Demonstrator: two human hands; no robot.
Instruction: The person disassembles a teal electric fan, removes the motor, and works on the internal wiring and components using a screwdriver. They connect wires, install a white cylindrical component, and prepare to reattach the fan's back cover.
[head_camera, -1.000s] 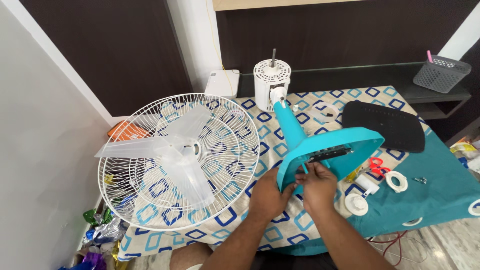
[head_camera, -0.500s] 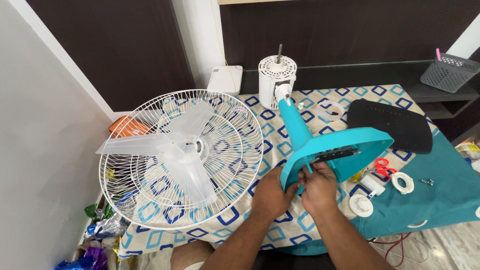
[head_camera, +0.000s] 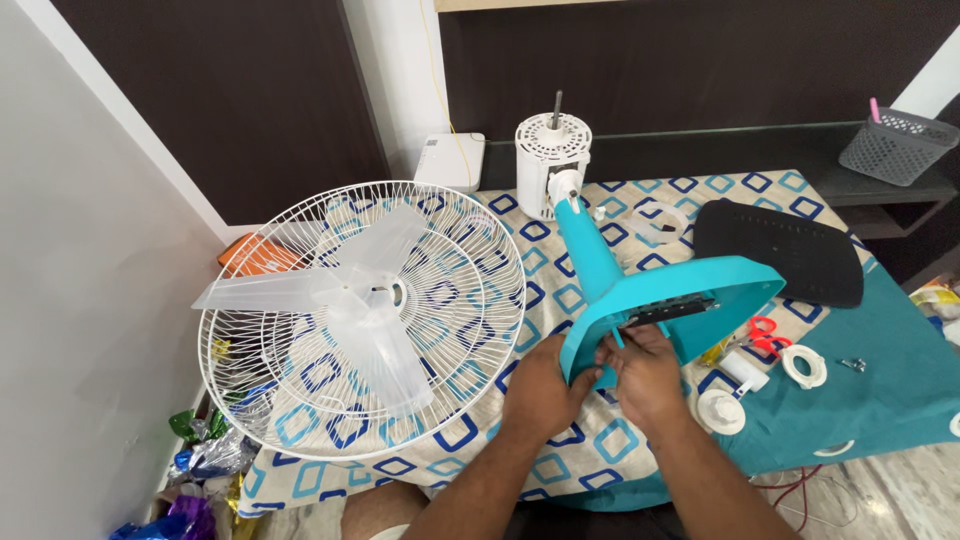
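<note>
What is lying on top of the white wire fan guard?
A clear three-blade fan blade lies on the white wire guard. Through the wires the patterned cloth shows; whatever lies under the guard's far left edge is partly hidden.

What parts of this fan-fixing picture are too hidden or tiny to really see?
Head view only:
- Fingertips of the left hand and right hand: pressed against the turquoise fan base, so anything they pinch is hidden.
- Slot in the base underside: too dark to see inside.
- Small metal bits on the teal cloth: too small to identify.
- White ring at the right edge: cut off by the frame.
- Orange item: mostly behind the white fan grille.
</note>
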